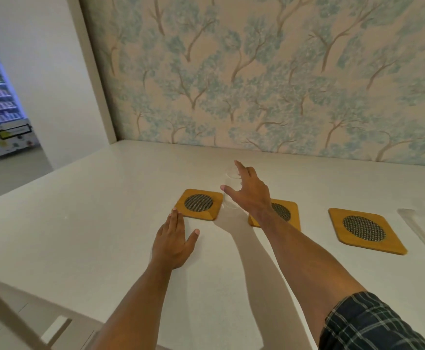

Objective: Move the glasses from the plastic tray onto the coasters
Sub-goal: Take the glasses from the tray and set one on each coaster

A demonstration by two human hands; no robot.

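Three square wooden coasters with dark round insets lie in a row on the white table: a left coaster (199,204), a middle coaster (285,213) and a right coaster (365,231). My right hand (249,192) holds a clear glass (230,189) upright in the air, above the gap between the left and middle coasters. My left hand (174,238) rests flat on the table, fingertips touching the left coaster's near corner. The clear plastic tray (423,228) shows only partly at the right edge; no glass is visible in the part that shows.
The white table (92,210) ends at a wall with blue tree wallpaper (256,72) behind the coasters. A white pillar (62,84) stands at the far left corner. The table's near left edge (17,299) runs diagonally.
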